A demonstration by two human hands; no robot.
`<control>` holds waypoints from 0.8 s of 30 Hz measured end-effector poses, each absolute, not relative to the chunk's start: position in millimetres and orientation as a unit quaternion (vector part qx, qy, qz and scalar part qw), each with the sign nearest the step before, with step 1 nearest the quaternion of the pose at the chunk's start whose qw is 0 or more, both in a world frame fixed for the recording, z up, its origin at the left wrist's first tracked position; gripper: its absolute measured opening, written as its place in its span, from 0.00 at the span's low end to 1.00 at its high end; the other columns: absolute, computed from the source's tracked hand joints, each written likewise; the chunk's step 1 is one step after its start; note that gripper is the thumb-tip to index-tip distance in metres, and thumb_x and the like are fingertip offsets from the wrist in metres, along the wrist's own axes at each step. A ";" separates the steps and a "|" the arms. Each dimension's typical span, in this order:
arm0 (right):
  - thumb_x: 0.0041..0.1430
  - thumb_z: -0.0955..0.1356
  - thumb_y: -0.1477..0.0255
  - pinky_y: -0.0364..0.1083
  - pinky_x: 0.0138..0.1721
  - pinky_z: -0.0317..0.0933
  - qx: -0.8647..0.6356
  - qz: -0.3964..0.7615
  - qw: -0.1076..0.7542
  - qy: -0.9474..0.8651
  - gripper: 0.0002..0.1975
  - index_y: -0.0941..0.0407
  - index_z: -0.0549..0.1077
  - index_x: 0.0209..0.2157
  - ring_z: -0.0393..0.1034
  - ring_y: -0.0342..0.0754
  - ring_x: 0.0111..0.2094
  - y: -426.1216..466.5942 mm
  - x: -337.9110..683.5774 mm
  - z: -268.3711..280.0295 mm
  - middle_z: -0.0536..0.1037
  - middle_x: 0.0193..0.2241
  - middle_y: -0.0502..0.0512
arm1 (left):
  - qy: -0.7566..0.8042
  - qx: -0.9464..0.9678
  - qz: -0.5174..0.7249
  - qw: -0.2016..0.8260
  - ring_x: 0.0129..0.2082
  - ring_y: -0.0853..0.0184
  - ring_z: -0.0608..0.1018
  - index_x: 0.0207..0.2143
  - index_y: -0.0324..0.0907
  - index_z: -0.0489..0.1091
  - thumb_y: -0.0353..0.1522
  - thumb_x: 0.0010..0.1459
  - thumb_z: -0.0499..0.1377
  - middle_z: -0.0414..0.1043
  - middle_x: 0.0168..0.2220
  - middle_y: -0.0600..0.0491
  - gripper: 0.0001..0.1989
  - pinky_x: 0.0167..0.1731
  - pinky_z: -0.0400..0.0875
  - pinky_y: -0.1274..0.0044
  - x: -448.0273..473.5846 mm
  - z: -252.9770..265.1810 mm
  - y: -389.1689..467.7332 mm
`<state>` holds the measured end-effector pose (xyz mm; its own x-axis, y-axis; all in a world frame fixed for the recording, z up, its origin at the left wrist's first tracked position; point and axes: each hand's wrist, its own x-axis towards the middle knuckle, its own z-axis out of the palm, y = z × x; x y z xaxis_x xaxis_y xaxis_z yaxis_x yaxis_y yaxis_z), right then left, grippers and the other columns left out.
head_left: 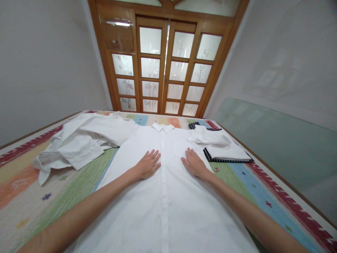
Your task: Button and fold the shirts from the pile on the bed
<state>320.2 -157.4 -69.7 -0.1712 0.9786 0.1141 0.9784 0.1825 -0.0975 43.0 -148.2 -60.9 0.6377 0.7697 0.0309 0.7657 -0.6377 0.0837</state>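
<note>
Right now your left hand and right hand lie flat, fingers spread and gripping nothing, on the chest of the white shirt, one on each side of its buttoned placket. It's spread face up along the striped bed cover, collar far from you. Press unevenly and I'd expect creases to set in; push outward too far and you could nudge the folded pile just beside your right hand, or the crumpled shirt lying to your left

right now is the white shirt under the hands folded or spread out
Spread out: the white shirt lies flat, front up, collar away from the person, with the left hand and right hand flat on it.
</note>
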 end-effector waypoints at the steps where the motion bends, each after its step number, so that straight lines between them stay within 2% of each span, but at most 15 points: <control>1: 0.67 0.59 0.65 0.53 0.64 0.44 -0.627 0.001 0.090 -0.774 0.24 0.68 0.69 0.55 0.51 0.58 0.66 -151.1 311.9 -65.0 0.62 0.63 0.72 | 0.422 0.905 0.033 0.036 0.69 0.55 0.50 0.66 0.39 0.52 0.41 0.69 0.40 0.49 0.69 0.42 0.27 0.65 0.46 0.60 42.9 -60.2 -146.8; 4: 0.64 0.62 0.71 0.49 0.60 0.50 -0.597 0.022 0.132 -0.791 0.14 0.62 0.76 0.44 0.62 0.53 0.57 -126.0 286.4 -53.9 0.74 0.53 0.64 | 0.421 0.905 0.028 0.055 0.69 0.54 0.50 0.66 0.43 0.52 0.41 0.69 0.42 0.48 0.69 0.44 0.27 0.64 0.46 0.56 44.5 -56.0 -140.1; 7: 0.64 0.63 0.72 0.45 0.53 0.55 -0.590 0.044 0.148 -0.793 0.12 0.60 0.77 0.40 0.68 0.50 0.49 -97.0 261.5 -47.7 0.79 0.44 0.60 | 0.422 0.904 0.016 0.069 0.69 0.50 0.48 0.67 0.45 0.51 0.43 0.67 0.44 0.45 0.70 0.45 0.28 0.63 0.44 0.51 49.6 -51.9 -132.7; 11: 0.65 0.63 0.65 0.43 0.45 0.57 -0.607 0.077 0.171 -0.772 0.15 0.60 0.77 0.37 0.71 0.49 0.43 -66.0 233.6 -43.7 0.80 0.39 0.60 | 0.421 0.905 0.009 0.051 0.69 0.48 0.47 0.66 0.47 0.52 0.42 0.67 0.45 0.44 0.70 0.45 0.27 0.63 0.44 0.49 57.5 -53.0 -125.2; 14: 0.63 0.64 0.58 0.44 0.41 0.59 -0.646 0.097 0.183 -0.735 0.18 0.59 0.76 0.38 0.72 0.50 0.42 -50.8 219.8 -42.6 0.80 0.40 0.61 | 0.430 0.902 0.013 0.025 0.69 0.49 0.49 0.66 0.47 0.53 0.37 0.67 0.44 0.46 0.70 0.45 0.26 0.63 0.46 0.50 61.9 -57.4 -123.3; 17: 0.59 0.66 0.58 0.46 0.40 0.61 -0.678 0.081 0.170 -0.710 0.20 0.60 0.75 0.43 0.73 0.54 0.44 -38.2 213.2 -42.1 0.79 0.43 0.64 | 0.447 0.894 0.018 0.002 0.68 0.46 0.50 0.67 0.41 0.52 0.38 0.64 0.47 0.46 0.69 0.40 0.29 0.63 0.46 0.51 68.3 -61.0 -125.4; 21: 0.58 0.67 0.59 0.47 0.41 0.62 -0.689 0.057 0.146 -0.708 0.23 0.63 0.75 0.45 0.73 0.58 0.45 -22.6 212.2 -41.6 0.78 0.45 0.70 | 0.525 0.851 0.017 -0.012 0.66 0.40 0.54 0.64 0.23 0.51 0.40 0.58 0.54 0.49 0.65 0.25 0.39 0.62 0.50 0.53 82.9 -63.0 -131.4; 24: 0.59 0.65 0.62 0.47 0.42 0.62 -0.694 0.063 0.145 -0.702 0.21 0.64 0.76 0.45 0.73 0.58 0.46 -14.4 214.3 -43.7 0.78 0.45 0.72 | 0.563 0.826 0.024 -0.007 0.64 0.43 0.60 0.62 0.24 0.57 0.34 0.56 0.53 0.56 0.62 0.25 0.34 0.59 0.58 0.57 92.3 -62.0 -134.0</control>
